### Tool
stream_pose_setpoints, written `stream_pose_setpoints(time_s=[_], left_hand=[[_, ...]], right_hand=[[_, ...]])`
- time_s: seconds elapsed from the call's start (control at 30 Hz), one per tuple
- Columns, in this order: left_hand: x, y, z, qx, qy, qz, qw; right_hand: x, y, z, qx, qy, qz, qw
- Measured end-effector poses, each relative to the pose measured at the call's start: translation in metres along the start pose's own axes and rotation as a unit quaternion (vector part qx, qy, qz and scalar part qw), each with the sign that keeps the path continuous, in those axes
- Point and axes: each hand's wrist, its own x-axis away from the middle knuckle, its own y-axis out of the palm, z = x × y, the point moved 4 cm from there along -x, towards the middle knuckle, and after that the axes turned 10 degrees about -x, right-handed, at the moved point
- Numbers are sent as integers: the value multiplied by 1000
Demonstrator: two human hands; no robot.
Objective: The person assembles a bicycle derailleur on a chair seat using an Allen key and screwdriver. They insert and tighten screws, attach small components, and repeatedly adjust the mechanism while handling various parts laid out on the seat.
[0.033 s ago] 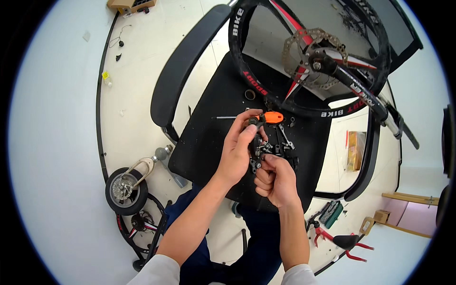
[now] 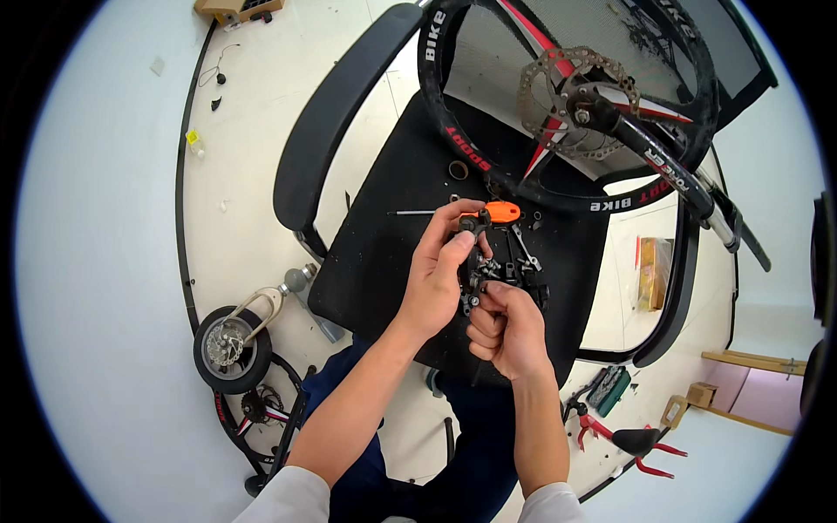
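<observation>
Over the black chair seat, my left hand is closed around a dark metal bike part, apparently a brake caliper, thumb on top of it. My right hand is curled in a pinch at the lower end of that part; what its fingertips grip is hidden. Just beyond the left fingers lies an orange-handled screwdriver, its shaft pointing left. Loose small metal fittings are scattered on the seat to the right of the held part. A dark ring rests farther back.
A bicycle wheel with disc rotor and fork leans on the chair's far side. Armrests flank the seat. On the floor are a small wheel at left, and a red frame and green toolbox at right.
The lower end of the held part has shifted slightly between my hands. Both hands keep nearly the same place and grip.
</observation>
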Motion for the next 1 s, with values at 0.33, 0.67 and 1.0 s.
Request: stream_pose_setpoints(time_s=[0.33, 0.67, 1.0], left_hand=[[9, 3, 0, -192, 83, -34, 977], [11, 5, 5, -311, 274, -67, 907], [16, 11, 7, -347, 244, -105, 899]], right_hand=[[0, -7, 6, -27, 4, 3, 1000], [5, -11, 8, -50, 56, 34, 997], [7, -14, 13, 1, 29, 88, 996]])
